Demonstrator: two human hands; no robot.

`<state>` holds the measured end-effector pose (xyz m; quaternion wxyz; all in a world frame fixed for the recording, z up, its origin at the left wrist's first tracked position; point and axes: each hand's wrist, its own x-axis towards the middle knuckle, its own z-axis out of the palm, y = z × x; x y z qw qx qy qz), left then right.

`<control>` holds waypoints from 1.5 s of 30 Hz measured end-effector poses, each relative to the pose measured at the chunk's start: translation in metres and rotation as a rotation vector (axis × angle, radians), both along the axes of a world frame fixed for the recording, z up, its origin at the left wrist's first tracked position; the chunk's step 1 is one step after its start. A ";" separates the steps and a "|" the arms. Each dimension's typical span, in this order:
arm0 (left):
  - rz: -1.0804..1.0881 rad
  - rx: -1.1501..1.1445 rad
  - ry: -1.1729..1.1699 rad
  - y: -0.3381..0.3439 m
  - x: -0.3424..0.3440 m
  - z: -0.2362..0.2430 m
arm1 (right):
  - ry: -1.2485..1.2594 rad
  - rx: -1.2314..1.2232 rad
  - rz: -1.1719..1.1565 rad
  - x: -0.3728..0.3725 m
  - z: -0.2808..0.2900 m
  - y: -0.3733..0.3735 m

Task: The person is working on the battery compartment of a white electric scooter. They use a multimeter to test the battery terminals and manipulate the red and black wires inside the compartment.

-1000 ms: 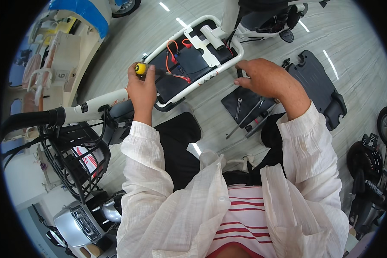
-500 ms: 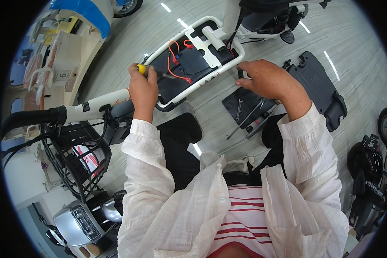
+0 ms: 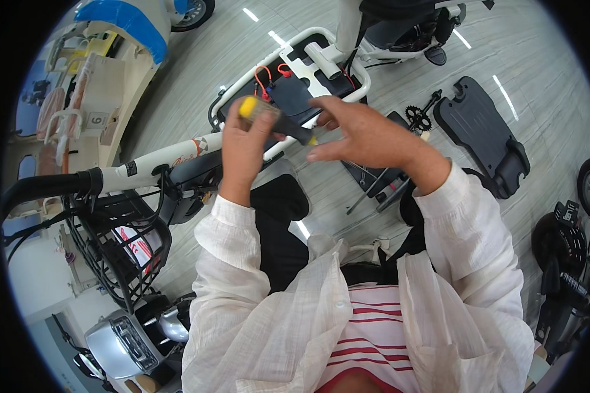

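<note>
My left hand (image 3: 244,150) grips a screwdriver-like tool (image 3: 283,124) with a yellow end and a dark handle, tilted down to the right. My right hand (image 3: 367,137) is open beside the tool's lower end, fingers apart and curved. Behind both hands is the white-framed battery tray (image 3: 362,54) of a scooter, holding black batteries (image 3: 291,99) with red connectors (image 3: 283,72) and a white metal bracket (image 3: 303,73). The scooter's white stem (image 3: 118,174) runs left to a black handlebar (image 3: 46,181) and wire basket (image 3: 121,262).
On the floor at right lie a black footboard cover (image 3: 477,131), a crankset (image 3: 418,116) and a dark mat (image 3: 367,183) with long metal tools (image 3: 373,191). Other scooters stand at the right edge (image 3: 557,255), lower left (image 3: 128,344) and top (image 3: 410,36). Cream vehicle bodywork (image 3: 124,111) lines the left.
My left hand has moved right and swung the tool across the tray. My right hand has moved left toward it and spread its fingers, uncovering the crankset.
</note>
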<state>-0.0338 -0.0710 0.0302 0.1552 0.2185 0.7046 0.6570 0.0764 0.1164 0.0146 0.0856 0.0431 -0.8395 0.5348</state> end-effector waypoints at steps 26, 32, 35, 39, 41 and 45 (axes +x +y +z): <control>-0.297 -1.636 0.706 0.007 -0.080 -0.167 | -0.251 -0.471 -0.419 -0.039 0.021 0.037; -0.367 -1.588 0.835 0.005 -0.087 -0.165 | -0.282 -0.479 -0.424 -0.033 0.028 0.042; -0.355 -1.529 0.930 -0.006 -0.090 -0.169 | -0.227 -0.445 -0.406 -0.034 0.021 0.042; -0.292 -1.385 0.939 -0.003 -0.083 -0.157 | -0.259 -0.461 -0.426 -0.032 0.025 0.046; -0.271 -1.342 0.870 -0.002 -0.085 -0.144 | -0.268 -0.486 -0.404 -0.031 0.028 0.048; -0.294 -1.435 0.752 -0.007 -0.090 -0.091 | -0.275 -0.494 -0.423 -0.030 0.032 0.048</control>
